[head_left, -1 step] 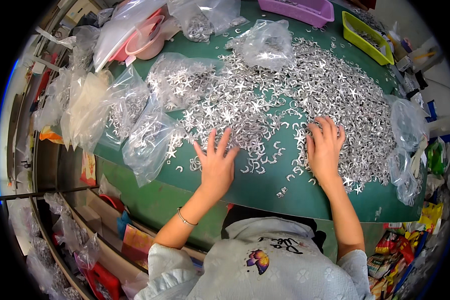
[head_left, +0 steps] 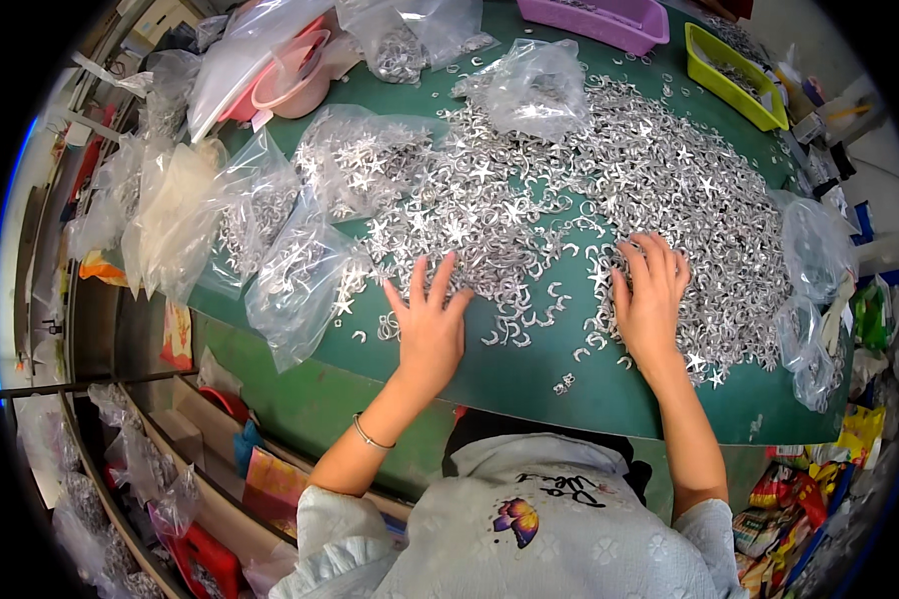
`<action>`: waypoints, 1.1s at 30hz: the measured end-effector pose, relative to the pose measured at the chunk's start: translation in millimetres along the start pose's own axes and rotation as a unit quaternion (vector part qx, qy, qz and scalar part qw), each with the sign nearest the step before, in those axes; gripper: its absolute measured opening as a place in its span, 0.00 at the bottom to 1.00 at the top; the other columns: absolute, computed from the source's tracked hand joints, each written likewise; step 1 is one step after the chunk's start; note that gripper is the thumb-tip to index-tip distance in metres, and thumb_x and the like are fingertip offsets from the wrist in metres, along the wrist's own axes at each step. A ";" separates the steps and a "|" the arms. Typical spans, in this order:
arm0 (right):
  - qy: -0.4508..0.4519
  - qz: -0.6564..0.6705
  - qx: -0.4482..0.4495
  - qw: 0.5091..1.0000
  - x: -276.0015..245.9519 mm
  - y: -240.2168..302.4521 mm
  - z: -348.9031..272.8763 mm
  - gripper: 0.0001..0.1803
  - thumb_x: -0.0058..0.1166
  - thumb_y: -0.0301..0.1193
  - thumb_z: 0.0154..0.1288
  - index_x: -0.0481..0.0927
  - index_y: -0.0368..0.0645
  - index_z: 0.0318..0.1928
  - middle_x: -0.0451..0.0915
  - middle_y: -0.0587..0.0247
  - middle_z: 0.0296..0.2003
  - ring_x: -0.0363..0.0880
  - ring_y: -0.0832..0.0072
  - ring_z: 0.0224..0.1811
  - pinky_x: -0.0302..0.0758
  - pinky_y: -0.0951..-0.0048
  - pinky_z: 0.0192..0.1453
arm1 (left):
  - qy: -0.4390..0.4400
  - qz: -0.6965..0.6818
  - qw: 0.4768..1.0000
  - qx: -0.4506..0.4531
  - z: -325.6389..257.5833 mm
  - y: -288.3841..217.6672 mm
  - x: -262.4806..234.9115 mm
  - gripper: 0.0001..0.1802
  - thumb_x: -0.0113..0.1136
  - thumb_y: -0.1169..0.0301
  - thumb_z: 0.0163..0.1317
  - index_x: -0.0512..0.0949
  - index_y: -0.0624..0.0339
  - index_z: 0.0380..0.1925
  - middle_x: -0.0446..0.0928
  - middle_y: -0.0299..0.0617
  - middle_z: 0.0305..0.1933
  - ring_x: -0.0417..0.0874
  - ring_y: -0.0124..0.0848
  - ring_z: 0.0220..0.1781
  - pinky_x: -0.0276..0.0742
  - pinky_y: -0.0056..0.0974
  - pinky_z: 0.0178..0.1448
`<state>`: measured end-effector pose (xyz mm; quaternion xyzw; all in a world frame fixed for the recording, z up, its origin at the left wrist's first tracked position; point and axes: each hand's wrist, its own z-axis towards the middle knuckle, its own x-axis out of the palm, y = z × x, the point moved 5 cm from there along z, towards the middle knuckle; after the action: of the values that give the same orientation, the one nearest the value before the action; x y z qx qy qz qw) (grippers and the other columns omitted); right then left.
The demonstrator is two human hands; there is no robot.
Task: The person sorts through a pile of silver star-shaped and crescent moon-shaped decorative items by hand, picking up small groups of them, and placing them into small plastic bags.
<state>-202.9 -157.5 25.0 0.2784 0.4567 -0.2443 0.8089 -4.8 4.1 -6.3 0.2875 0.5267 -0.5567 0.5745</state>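
Two heaps of silver pieces (head_left: 709,240) on green table (head_left: 539,374). Left hand (head_left: 432,334): fingers spread, at near edge of left heap (head_left: 459,225). Right hand (head_left: 651,304): fingers parted, thumb out, on left edge of right heap (head_left: 724,270).

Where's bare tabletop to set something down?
Green tabletop between left hand and right hand, near side, except one small metal cluster; also right of the right forearm, nearer than right metal pile. Crowded: that pile, left metal pile, plastic bags at left.
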 end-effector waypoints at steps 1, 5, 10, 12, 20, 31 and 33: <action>0.050 0.072 -0.037 0.995 0.5 12.2 -3.4 0.19 0.61 0.29 0.57 0.76 0.42 0.50 0.71 0.56 0.55 0.63 0.55 0.65 0.56 0.45 0.67 | -0.013 -0.012 1.000 -0.009 2.8 3.0 2.1 0.15 0.58 0.80 0.55 0.78 0.53 0.42 0.62 0.46 0.69 0.57 0.55 0.72 0.43 0.76 0.67; 0.173 0.169 -0.142 0.960 -0.6 46.6 -22.6 0.21 0.60 0.26 0.57 0.76 0.41 0.53 0.70 0.56 0.57 0.65 0.56 0.65 0.58 0.49 0.67 | -0.067 -0.074 0.995 -0.013 9.6 -13.4 -13.6 0.15 0.58 0.81 0.54 0.78 0.59 0.43 0.66 0.50 0.64 0.65 0.54 0.66 0.53 0.64 0.68; 0.157 0.101 -0.124 0.975 0.7 39.7 -22.9 0.22 0.58 0.30 0.61 0.74 0.41 0.56 0.70 0.57 0.60 0.61 0.59 0.69 0.54 0.45 0.69 | -0.009 -0.198 0.979 0.049 -16.4 -61.8 -11.0 0.15 0.59 0.82 0.53 0.78 0.63 0.43 0.72 0.48 0.58 0.72 0.49 0.59 0.66 0.51 0.60; 0.192 0.070 -0.147 0.968 7.1 46.3 -31.2 0.24 0.56 0.34 0.63 0.72 0.40 0.59 0.69 0.58 0.63 0.60 0.60 0.70 0.51 0.43 0.71 | 0.006 -0.164 0.985 0.054 -21.1 -60.1 -8.0 0.17 0.59 0.83 0.52 0.77 0.63 0.44 0.72 0.48 0.57 0.72 0.48 0.59 0.67 0.50 0.60; 0.251 0.141 -0.106 0.952 -1.4 55.7 -46.3 0.30 0.58 0.34 0.62 0.68 0.34 0.62 0.62 0.52 0.68 0.57 0.58 0.72 0.52 0.51 0.74 | -0.080 -0.140 0.987 -0.011 -21.5 -27.0 -23.8 0.15 0.60 0.85 0.50 0.80 0.63 0.40 0.75 0.48 0.55 0.74 0.48 0.57 0.68 0.46 0.59; 0.238 0.200 -0.079 0.947 2.5 72.0 -38.5 0.29 0.54 0.33 0.65 0.66 0.34 0.63 0.61 0.52 0.69 0.55 0.57 0.73 0.52 0.52 0.74 | 0.008 -0.270 0.963 0.000 -34.9 -57.3 -11.2 0.20 0.60 0.82 0.53 0.76 0.66 0.49 0.72 0.50 0.59 0.72 0.50 0.61 0.68 0.49 0.64; 0.235 0.177 -0.121 0.948 10.9 79.2 -29.4 0.26 0.51 0.31 0.66 0.67 0.34 0.63 0.61 0.52 0.68 0.55 0.58 0.73 0.52 0.53 0.74 | 0.027 -0.256 0.966 0.026 -38.6 -69.4 -9.2 0.20 0.61 0.81 0.54 0.76 0.66 0.50 0.71 0.50 0.61 0.71 0.50 0.63 0.66 0.49 0.66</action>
<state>-164.1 -81.8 20.9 0.3039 0.6031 0.0322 0.7368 -79.6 27.7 9.1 0.1730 0.5836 -0.6907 0.3904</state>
